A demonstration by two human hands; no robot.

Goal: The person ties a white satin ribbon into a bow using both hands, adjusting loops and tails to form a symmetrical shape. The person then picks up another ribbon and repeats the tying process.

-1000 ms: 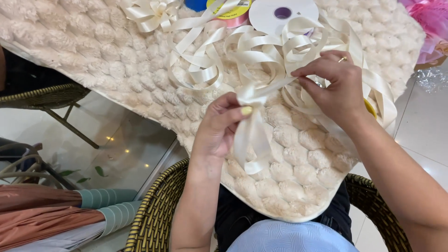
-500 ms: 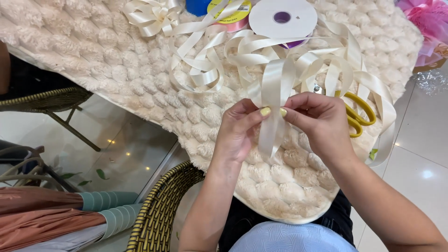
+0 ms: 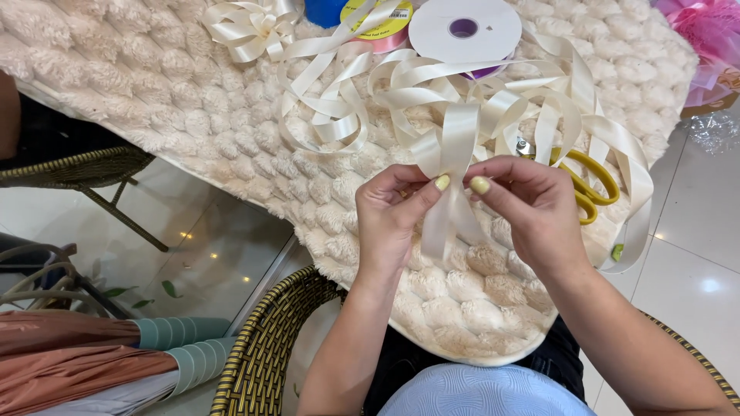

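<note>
My left hand [image 3: 393,219] and my right hand [image 3: 532,208] pinch a folded loop of cream ribbon [image 3: 451,154] between thumbs and fingertips, held just above a fluffy cream cushion [image 3: 193,100] on my lap. The ribbon's tail hangs down between my hands. More cream ribbon [image 3: 339,115] lies in loose curls across the cushion behind my hands. Yellow-handled scissors [image 3: 593,189] lie on the cushion just right of my right hand, partly under ribbon.
A finished cream bow [image 3: 247,27] sits at the cushion's far edge, with ribbon spools [image 3: 462,31] beside it. Pink wrapping [image 3: 709,38] is at top right. A wicker chair rim [image 3: 262,347] curves below; rolled paper [image 3: 92,362] lies at bottom left.
My hands have come together and lifted the ribbon, going from pressing it on the cushion to pinching a folded loop upright. The right hand moved left and down, uncovering the scissors.
</note>
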